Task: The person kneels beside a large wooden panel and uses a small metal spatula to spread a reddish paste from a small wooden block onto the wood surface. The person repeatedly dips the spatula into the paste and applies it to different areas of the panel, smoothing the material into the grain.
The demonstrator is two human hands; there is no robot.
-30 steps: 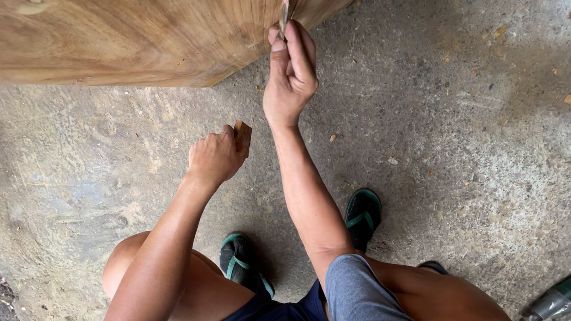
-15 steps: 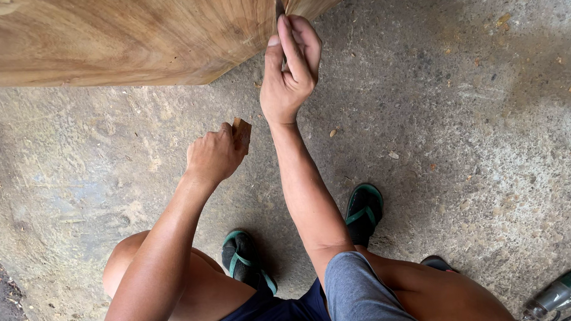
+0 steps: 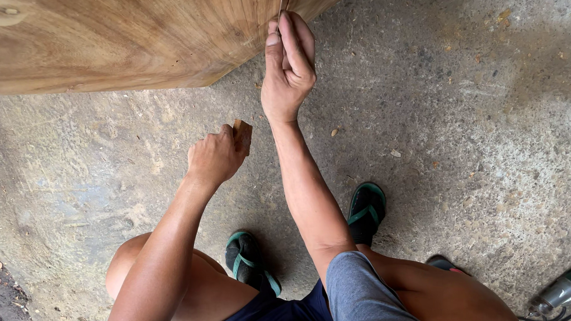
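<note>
A large smooth wooden slab [image 3: 113, 28] with visible grain fills the upper left. My right hand [image 3: 289, 69] reaches up to the slab's edge, its fingers pinched around a thin metal blade [image 3: 281, 1] that pokes at the wood near the top of the view. My left hand [image 3: 216, 157] hovers lower, over the concrete, closed around a small brown wooden block [image 3: 242, 135] that sticks out past the fingers. I am squatting, with both knees at the bottom of the view.
Rough grey concrete floor [image 3: 464, 122] with scattered wood chips lies all around. My feet wear green and black flip-flops [image 3: 366, 211]. A green and grey power tool [image 3: 559, 293] with a black cord lies at the bottom right.
My right hand has crept slightly upward along the slab's edge with the blade. My left hand stays in about the same place.
</note>
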